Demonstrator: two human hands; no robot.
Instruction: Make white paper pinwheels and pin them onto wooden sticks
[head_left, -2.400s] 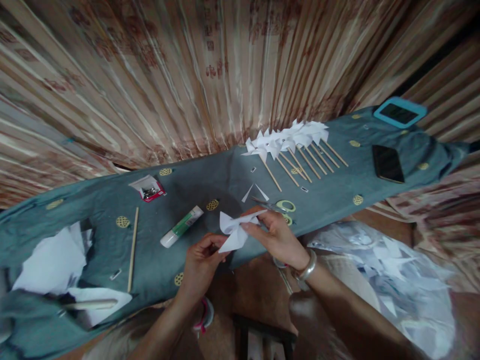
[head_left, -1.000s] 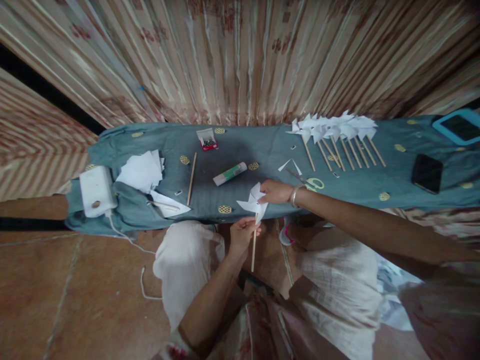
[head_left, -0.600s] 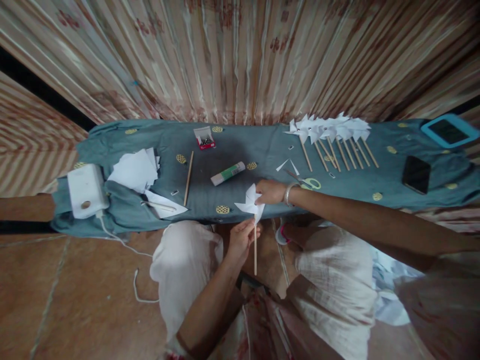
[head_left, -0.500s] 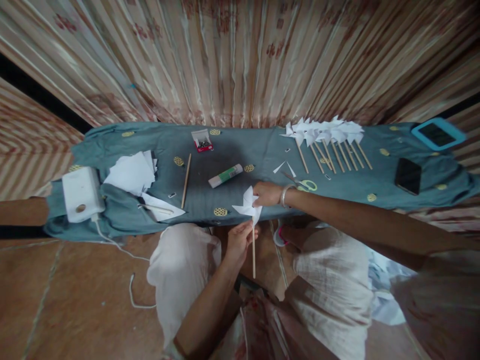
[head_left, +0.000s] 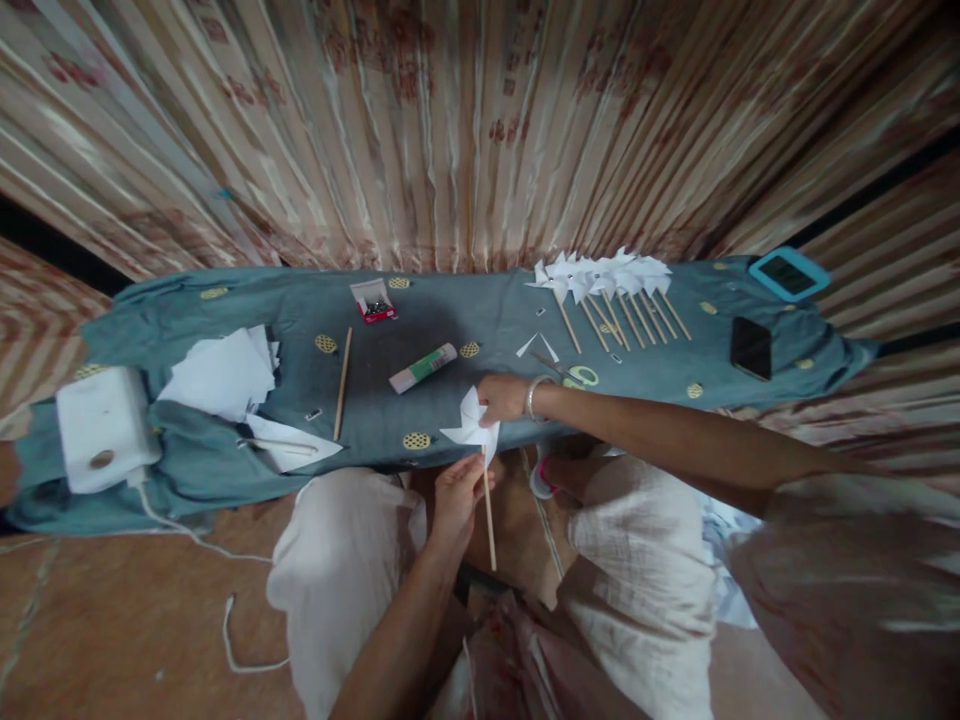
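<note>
The tube label [head_left: 433, 363] was illegible; the left grip [head_left: 480, 468] pinched a stick [head_left: 490, 525], earlier unseen, the right grip [head_left: 485, 404] a pinwheel [head_left: 472, 430].

pinwheel [head_left: 469, 427]: matt ppr, w/ folds
stick [head_left: 491, 530]: bare wd, smooth
tablecloth [head_left: 480, 310]: matt fabric, wrinkled
tube [head_left: 422, 368]: smooth plstc
phone [head_left: 751, 348]: smooth, sl. glossy
bangle [head_left: 531, 397]: shiny mtl
curtain [head_left: 442, 150]: pleated cloth

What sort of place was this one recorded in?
Probably a room in a home, used as a craft corner: a long patterned curtain hangs behind a narrow table draped in pineapple-print cloth, where a row of paper pinwheels on sticks lies near a glue stick.
</note>
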